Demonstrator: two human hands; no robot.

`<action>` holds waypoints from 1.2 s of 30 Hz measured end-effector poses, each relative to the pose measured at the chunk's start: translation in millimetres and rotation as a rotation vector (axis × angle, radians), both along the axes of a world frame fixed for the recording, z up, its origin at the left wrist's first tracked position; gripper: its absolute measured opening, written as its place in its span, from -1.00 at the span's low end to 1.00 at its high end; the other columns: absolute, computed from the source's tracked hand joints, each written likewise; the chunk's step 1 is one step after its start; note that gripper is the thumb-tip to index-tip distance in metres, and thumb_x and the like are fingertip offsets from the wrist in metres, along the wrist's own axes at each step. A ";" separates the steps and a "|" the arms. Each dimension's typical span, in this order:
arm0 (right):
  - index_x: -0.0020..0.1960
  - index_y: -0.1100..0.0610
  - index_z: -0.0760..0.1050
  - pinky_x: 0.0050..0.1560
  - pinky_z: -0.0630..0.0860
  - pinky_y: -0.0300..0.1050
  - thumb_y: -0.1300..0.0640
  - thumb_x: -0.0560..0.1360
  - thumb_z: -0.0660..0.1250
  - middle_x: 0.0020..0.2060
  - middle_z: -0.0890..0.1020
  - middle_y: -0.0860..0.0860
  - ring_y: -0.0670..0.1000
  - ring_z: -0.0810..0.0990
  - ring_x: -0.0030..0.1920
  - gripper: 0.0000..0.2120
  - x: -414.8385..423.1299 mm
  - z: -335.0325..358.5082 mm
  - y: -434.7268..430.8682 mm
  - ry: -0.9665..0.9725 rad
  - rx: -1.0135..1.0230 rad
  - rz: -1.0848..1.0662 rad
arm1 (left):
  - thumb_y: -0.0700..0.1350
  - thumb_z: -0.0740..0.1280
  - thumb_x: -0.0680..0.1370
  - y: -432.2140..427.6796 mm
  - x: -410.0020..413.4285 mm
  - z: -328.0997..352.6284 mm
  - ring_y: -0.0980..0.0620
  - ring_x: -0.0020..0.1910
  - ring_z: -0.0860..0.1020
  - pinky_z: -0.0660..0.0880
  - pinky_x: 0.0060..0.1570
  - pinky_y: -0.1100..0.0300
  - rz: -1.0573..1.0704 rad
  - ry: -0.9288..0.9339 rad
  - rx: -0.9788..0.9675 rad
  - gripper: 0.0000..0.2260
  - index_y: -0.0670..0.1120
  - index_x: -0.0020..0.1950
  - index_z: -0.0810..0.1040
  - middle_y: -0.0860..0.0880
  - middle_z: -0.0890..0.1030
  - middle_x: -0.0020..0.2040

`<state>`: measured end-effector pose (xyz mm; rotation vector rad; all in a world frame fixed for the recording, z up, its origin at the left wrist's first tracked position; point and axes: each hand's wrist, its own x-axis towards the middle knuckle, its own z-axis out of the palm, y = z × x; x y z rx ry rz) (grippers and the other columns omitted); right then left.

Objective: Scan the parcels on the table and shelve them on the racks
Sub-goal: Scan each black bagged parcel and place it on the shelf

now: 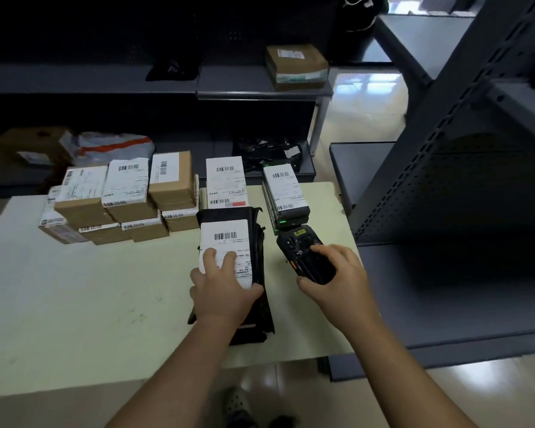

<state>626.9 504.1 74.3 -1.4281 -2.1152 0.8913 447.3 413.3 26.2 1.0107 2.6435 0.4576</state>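
Note:
A black bag parcel (257,242) with a white barcode label lies on the pale table (90,298) in front of me. My left hand (223,285) grips its near end, fingers on the label and thumb round the right edge. My right hand (337,273) holds a black handheld scanner (303,251) just right of the parcel, its head pointing away from me. Behind it stands a dark stack of labelled parcels (283,193), and a white-labelled parcel (226,182) lies behind the black bag. Several brown boxes (124,199) with labels are stacked at the table's far left.
Dark metal racks run along the back (260,84) and the right side (445,186). A brown box (295,66) sits on the back shelf. Soft bags (112,148) and black parcels (269,152) lie on the lower shelf behind the table. My shoe (238,406) shows below the table edge.

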 end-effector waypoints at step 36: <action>0.15 -0.27 0.51 -0.11 0.61 -0.18 -0.04 0.25 0.52 0.02 0.47 -0.27 -0.21 0.56 -0.07 -0.50 2.9 288.6 -48.6 0.281 0.318 0.232 | 0.13 0.50 0.30 -30.6 -36.5 284.2 -0.16 0.38 0.19 0.30 0.27 -0.17 0.022 0.529 0.774 -0.46 0.07 0.26 0.53 0.00 0.24 0.43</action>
